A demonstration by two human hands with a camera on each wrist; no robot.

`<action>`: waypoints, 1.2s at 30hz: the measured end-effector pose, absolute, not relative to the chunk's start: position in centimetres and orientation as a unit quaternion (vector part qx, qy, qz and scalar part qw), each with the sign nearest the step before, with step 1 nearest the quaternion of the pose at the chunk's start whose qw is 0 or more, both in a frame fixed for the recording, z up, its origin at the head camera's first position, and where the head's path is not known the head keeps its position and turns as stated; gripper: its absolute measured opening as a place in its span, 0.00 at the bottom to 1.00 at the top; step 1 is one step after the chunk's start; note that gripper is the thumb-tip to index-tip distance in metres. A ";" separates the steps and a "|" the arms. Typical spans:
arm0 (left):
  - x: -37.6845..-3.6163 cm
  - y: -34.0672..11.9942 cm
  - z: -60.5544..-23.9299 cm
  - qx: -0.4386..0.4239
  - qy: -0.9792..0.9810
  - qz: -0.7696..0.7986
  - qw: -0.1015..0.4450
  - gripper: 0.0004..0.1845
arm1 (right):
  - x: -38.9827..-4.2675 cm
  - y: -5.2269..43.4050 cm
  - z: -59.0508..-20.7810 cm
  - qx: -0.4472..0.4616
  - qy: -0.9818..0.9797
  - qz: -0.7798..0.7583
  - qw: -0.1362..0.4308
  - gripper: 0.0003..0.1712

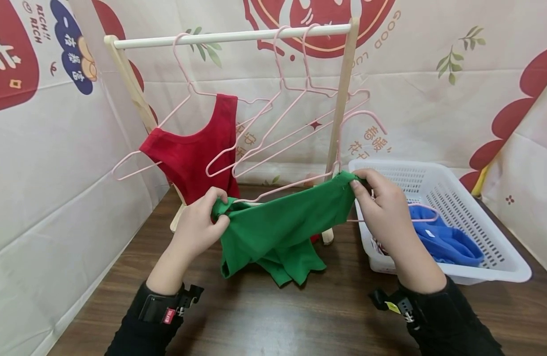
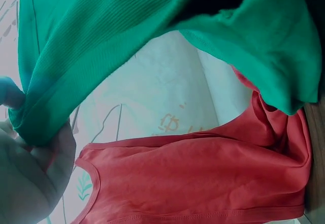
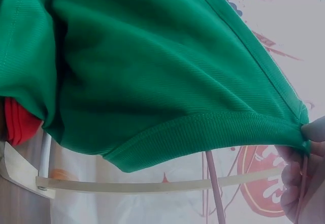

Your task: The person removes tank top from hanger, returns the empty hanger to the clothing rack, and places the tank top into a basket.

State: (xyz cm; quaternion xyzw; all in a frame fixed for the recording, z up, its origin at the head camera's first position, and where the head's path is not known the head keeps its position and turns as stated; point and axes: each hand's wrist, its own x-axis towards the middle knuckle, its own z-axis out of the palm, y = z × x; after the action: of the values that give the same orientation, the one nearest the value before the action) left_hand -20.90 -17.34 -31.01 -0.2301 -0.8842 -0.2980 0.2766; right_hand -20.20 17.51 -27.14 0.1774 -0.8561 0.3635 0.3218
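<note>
A green sleeveless top [image 1: 291, 217] is stretched between my two hands above the table. My left hand [image 1: 197, 225] pinches its left strap between thumb and fingers, and in the left wrist view the ribbed green edge [image 2: 101, 66] is gripped at one corner. My right hand [image 1: 386, 212] pinches the right end of the top. A pink hanger [image 1: 295, 187] passes behind and partly inside the top. Its hook rises near the rack post and one end sticks out past my right hand. Cloth hides how far the hanger reaches inside.
A wooden rack with a white rail [image 1: 237, 37] stands behind. On it hang a red tank top [image 1: 197, 153] on a pink hanger and two bare pink hangers [image 1: 260, 148]. A white basket [image 1: 500, 242] at right holds a blue garment [image 1: 451, 244].
</note>
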 end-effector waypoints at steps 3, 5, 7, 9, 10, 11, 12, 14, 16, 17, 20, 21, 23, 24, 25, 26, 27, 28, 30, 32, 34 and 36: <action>-20.9 -17.4 -31.0 -0.214 -0.889 -0.294 0.279 0.14 | -20.2 17.6 -27.1 0.175 -0.856 0.364 0.322 0.11; -20.9 -17.5 -31.0 -0.198 -0.893 -0.298 0.274 0.13 | -20.1 17.6 -27.1 0.174 -0.856 0.364 0.322 0.11; -20.9 -17.5 -30.9 -0.181 -0.896 -0.305 0.267 0.11 | -20.1 17.7 -27.1 0.173 -0.854 0.366 0.326 0.11; -21.0 -17.5 -30.9 -0.168 -0.899 -0.310 0.260 0.09 | -20.1 17.8 -27.1 0.172 -0.852 0.369 0.330 0.11; -21.0 -17.5 -30.9 -0.162 -0.901 -0.311 0.256 0.09 | -20.1 17.8 -27.1 0.172 -0.851 0.370 0.332 0.11; -21.0 -17.6 -30.9 -0.156 -0.902 -0.312 0.252 0.08 | -20.1 17.9 -27.1 0.172 -0.849 0.370 0.335 0.11; -21.0 -17.6 -30.9 -0.151 -0.905 -0.312 0.248 0.08 | -20.1 17.9 -27.1 0.173 -0.847 0.371 0.338 0.11; -21.1 -17.6 -31.0 -0.137 -0.912 -0.308 0.235 0.08 | -20.2 17.9 -27.2 0.178 -0.845 0.368 0.345 0.11; -21.2 -17.6 -31.1 -0.122 -0.919 -0.308 0.215 0.07 | -20.3 17.9 -27.3 0.182 -0.842 0.366 0.351 0.10; -21.3 -17.6 -31.1 -0.114 -0.922 -0.307 0.205 0.07 | -20.3 17.9 -27.3 0.184 -0.841 0.366 0.354 0.10; -21.5 -17.6 -31.2 -0.100 -0.931 -0.306 0.170 0.07 | -20.3 17.9 -27.4 0.188 -0.835 0.372 0.359 0.09; -21.5 -17.6 -31.2 -0.101 -0.933 -0.307 0.161 0.08 | -20.3 17.8 -27.4 0.188 -0.833 0.377 0.358 0.09; -21.7 -17.5 -31.3 -0.103 -0.935 -0.307 0.145 0.12 | -20.3 17.8 -27.4 0.191 -0.829 0.384 0.360 0.09; -21.7 -17.4 -31.3 -0.106 -0.935 -0.308 0.139 0.13 | -20.3 17.8 -27.4 0.193 -0.827 0.387 0.361 0.09; -21.7 -17.3 -31.3 -0.108 -0.935 -0.309 0.137 0.14 | -20.3 17.7 -27.4 0.195 -0.825 0.386 0.363 0.08; -21.8 -17.2 -31.3 -0.112 -0.934 -0.309 0.139 0.14 | -20.4 17.7 -27.4 0.196 -0.824 0.387 0.364 0.08; -21.8 -17.1 -31.2 -0.115 -0.934 -0.309 0.141 0.14 | -20.4 17.6 -27.5 0.198 -0.824 0.386 0.365 0.08; -21.8 -17.1 -31.2 -0.118 -0.932 -0.310 0.144 0.14 | -20.4 17.6 -27.5 0.198 -0.825 0.382 0.366 0.08; -21.7 -17.0 -31.2 -0.126 -0.930 -0.309 0.155 0.13 | -20.4 17.5 -27.6 0.200 -0.827 0.380 0.363 0.07; -21.6 -16.8 -31.1 -0.134 -0.928 -0.308 0.162 0.13 | -20.5 17.3 -27.6 0.200 -0.832 0.374 0.359 0.08; -21.5 -16.7 -31.0 -0.142 -0.925 -0.309 0.168 0.13 | -20.5 17.3 -27.7 0.203 -0.835 0.369 0.355 0.08; -21.3 -16.5 -30.9 -0.149 -0.924 -0.304 0.177 0.12 | -20.6 17.2 -27.8 0.208 -0.838 0.365 0.349 0.08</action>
State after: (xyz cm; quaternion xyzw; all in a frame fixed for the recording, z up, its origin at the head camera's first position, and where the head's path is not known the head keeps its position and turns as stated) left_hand -21.30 -16.52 -30.92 -0.1493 -0.9241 -0.3038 0.1773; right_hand -20.57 17.20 -27.78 0.2081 -0.8377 0.3646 0.3494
